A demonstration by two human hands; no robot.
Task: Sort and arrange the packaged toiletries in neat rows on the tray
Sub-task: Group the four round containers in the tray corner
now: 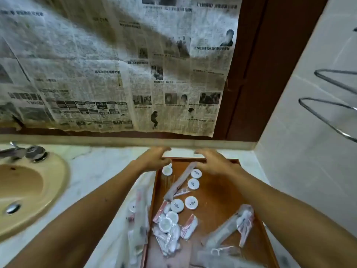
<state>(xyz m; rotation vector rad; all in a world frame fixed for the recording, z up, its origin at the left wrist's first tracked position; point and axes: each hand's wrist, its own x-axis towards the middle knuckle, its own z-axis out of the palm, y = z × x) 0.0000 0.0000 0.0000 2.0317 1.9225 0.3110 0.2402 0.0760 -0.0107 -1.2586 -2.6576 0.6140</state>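
A brown wooden tray [216,198] lies on the marble counter with several white round packets [193,183] and clear plastic sachets [169,236] scattered over it. A long sachet [180,180] lies slanted near the far end. More sachets [138,221] lie on the counter left of the tray. My left hand [156,157] rests at the tray's far left corner and my right hand [212,161] hovers over its far edge. The fingers of both hands are spread and nothing shows in them, though both are motion-blurred.
A beige sink [29,190] with a chrome tap [21,151] sits on the left. Newspaper [116,74] covers the wall behind, beside a dark wooden frame [251,84]. A tiled wall with a metal rack [332,109] stands close on the right.
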